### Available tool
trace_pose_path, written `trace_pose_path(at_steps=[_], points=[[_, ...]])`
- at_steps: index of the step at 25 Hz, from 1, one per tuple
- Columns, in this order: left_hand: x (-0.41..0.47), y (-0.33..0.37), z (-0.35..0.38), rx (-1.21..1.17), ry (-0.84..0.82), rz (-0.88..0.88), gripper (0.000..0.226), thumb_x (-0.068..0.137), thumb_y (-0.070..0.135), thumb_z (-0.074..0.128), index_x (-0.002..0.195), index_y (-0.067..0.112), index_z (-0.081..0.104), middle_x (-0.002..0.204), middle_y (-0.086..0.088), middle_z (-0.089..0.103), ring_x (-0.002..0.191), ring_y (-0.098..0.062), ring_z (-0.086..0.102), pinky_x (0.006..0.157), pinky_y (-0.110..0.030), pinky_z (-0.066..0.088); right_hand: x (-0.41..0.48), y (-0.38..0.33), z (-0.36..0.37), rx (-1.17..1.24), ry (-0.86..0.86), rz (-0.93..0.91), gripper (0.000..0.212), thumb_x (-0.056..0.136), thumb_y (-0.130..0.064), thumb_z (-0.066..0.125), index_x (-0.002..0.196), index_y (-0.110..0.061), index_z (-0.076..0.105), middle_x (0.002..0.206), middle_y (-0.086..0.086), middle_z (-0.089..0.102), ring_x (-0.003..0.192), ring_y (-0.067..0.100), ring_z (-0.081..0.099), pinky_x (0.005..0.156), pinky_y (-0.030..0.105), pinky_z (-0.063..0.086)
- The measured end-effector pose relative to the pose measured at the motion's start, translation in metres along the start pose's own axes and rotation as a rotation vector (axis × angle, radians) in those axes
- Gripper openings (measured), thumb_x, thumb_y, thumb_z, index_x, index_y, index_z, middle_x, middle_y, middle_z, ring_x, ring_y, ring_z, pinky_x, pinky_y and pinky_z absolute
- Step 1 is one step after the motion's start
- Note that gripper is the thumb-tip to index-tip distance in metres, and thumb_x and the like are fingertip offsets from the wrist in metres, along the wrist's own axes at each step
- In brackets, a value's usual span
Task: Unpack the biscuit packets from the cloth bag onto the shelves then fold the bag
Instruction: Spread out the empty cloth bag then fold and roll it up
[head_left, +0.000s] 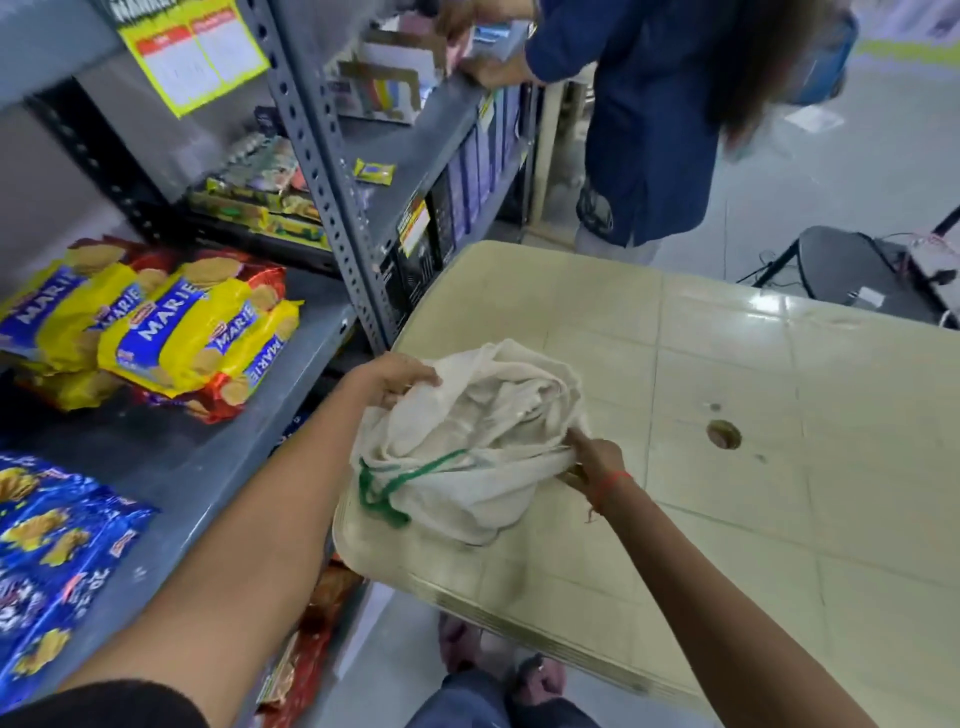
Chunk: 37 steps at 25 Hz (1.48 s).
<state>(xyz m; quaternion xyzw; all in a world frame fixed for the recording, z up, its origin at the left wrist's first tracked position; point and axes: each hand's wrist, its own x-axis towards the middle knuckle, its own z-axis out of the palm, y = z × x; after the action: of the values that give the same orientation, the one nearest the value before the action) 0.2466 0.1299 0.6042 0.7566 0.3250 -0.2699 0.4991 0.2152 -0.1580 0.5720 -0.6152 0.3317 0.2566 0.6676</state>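
The cloth bag (467, 447) lies crumpled on the near left corner of the table (727, 364), looking empty. The left hand (389, 376) pinches its far edge and the right hand (592, 460) grips the near right edge, likely to spread the cloth flat for folding. Biscuit packets (192, 332) already sit stacked on the shelf (218, 457) to the left.

The cloth bag (470, 441) is bunched, so its inside is hidden. The blue packets (52, 561) at the shelf's (208, 457) near end run off the left edge, print blurred. The desk (727, 467) is cut off at the right (far corner unseen).
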Motion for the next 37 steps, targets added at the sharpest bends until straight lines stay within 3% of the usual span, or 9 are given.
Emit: trace_pose_path(at_steps=[4, 10, 13, 17, 20, 26, 29, 34, 37], points=[[-0.022, 0.006, 0.011, -0.104, -0.204, -0.013, 0.009, 0.084, 0.022, 0.064, 0.081, 0.014, 0.061, 0.060, -0.003, 0.063, 0.050, -0.014, 0.058, 0.055, -0.025, 0.048, 0.005, -0.027, -0.032, -0.250, -0.003, -0.102, 0.018, 0.076, -0.010, 0.073, 0.076, -0.003, 0.057, 0.080, 0.014, 0.056, 0.062, 0.023, 0.053, 0.044, 0.025, 0.046], [-0.032, 0.011, 0.027, -0.127, 0.112, 0.088, 0.022, 0.078, 0.024, 0.075, 0.086, 0.007, 0.063, 0.095, -0.009, 0.066, 0.078, -0.019, 0.061, 0.066, -0.030, 0.054, 0.009, -0.023, -0.078, -1.370, 0.429, -0.421, 0.044, 0.084, -0.008, 0.058, 0.126, -0.005, 0.043, 0.133, 0.021, 0.041, 0.119, 0.039, 0.048, 0.092, 0.042, 0.048], [-0.030, 0.007, 0.014, 0.017, 0.181, 0.101, 0.017, 0.082, 0.003, 0.067, 0.099, -0.002, 0.066, 0.110, -0.019, 0.066, 0.083, -0.022, 0.063, 0.068, -0.032, 0.054, 0.017, -0.028, -0.104, -1.265, 0.495, -0.430, 0.029, 0.086, -0.003, 0.052, 0.114, 0.002, 0.054, 0.120, 0.026, 0.056, 0.110, 0.039, 0.058, 0.088, 0.041, 0.050], [-0.034, 0.031, 0.004, 0.485, 0.395, 0.197, 0.027, 0.085, -0.005, 0.055, 0.110, -0.002, 0.065, 0.117, -0.023, 0.064, 0.102, -0.037, 0.063, 0.080, -0.042, 0.055, 0.007, -0.072, -0.108, -0.311, 0.326, -0.249, 0.017, 0.091, -0.006, 0.050, 0.081, -0.006, 0.063, 0.092, 0.020, 0.062, 0.098, 0.036, 0.063, 0.075, 0.038, 0.054], [-0.049, 0.071, -0.007, 0.601, 0.419, 0.211, 0.012, 0.084, 0.001, 0.054, 0.090, -0.004, 0.064, 0.088, -0.023, 0.065, 0.070, -0.032, 0.062, 0.050, -0.035, 0.050, -0.012, -0.116, -0.106, 0.215, 0.103, -0.187, 0.017, 0.092, -0.009, 0.042, 0.094, -0.008, 0.059, 0.083, 0.014, 0.055, 0.070, 0.027, 0.055, 0.053, 0.030, 0.049], [-0.088, 0.142, -0.031, 0.233, 0.198, 0.244, 0.023, 0.085, 0.007, 0.057, 0.067, 0.009, 0.045, 0.032, -0.002, 0.043, 0.023, -0.011, 0.038, 0.030, -0.011, 0.033, -0.052, -0.174, -0.115, -0.964, 0.473, -0.558, 0.038, 0.086, -0.007, 0.055, 0.122, 0.003, 0.045, 0.121, 0.025, 0.056, 0.113, 0.038, 0.055, 0.088, 0.042, 0.047], [-0.099, 0.164, -0.055, 0.480, 0.432, 0.317, 0.011, 0.086, 0.010, 0.052, 0.085, 0.002, 0.045, 0.056, -0.015, 0.050, 0.046, -0.023, 0.050, 0.046, -0.028, 0.043, -0.063, -0.200, -0.152, -1.025, 0.876, -0.556, 0.033, 0.087, -0.001, 0.048, 0.119, 0.000, 0.058, 0.127, 0.023, 0.056, 0.119, 0.039, 0.053, 0.094, 0.044, 0.048], [-0.115, 0.190, -0.055, 0.360, 0.352, 0.312, 0.011, 0.094, 0.008, 0.040, 0.098, 0.002, 0.047, 0.072, -0.015, 0.060, 0.040, -0.022, 0.065, 0.042, -0.029, 0.055, -0.088, -0.217, -0.149, -0.970, 0.457, -0.458, 0.017, 0.081, -0.006, 0.063, 0.065, -0.007, 0.056, 0.067, 0.017, 0.056, 0.054, 0.023, 0.052, 0.048, 0.025, 0.044], [-0.117, 0.200, -0.061, 0.124, 0.204, 0.273, 0.017, 0.100, 0.012, 0.034, 0.106, 0.005, 0.048, 0.081, -0.013, 0.065, 0.036, -0.015, 0.065, 0.035, -0.030, 0.055, -0.088, -0.229, -0.151, -0.966, 0.503, -0.527, 0.012, 0.082, 0.002, 0.057, 0.091, -0.004, 0.063, 0.086, 0.018, 0.057, 0.072, 0.023, 0.051, 0.040, 0.027, 0.042]])
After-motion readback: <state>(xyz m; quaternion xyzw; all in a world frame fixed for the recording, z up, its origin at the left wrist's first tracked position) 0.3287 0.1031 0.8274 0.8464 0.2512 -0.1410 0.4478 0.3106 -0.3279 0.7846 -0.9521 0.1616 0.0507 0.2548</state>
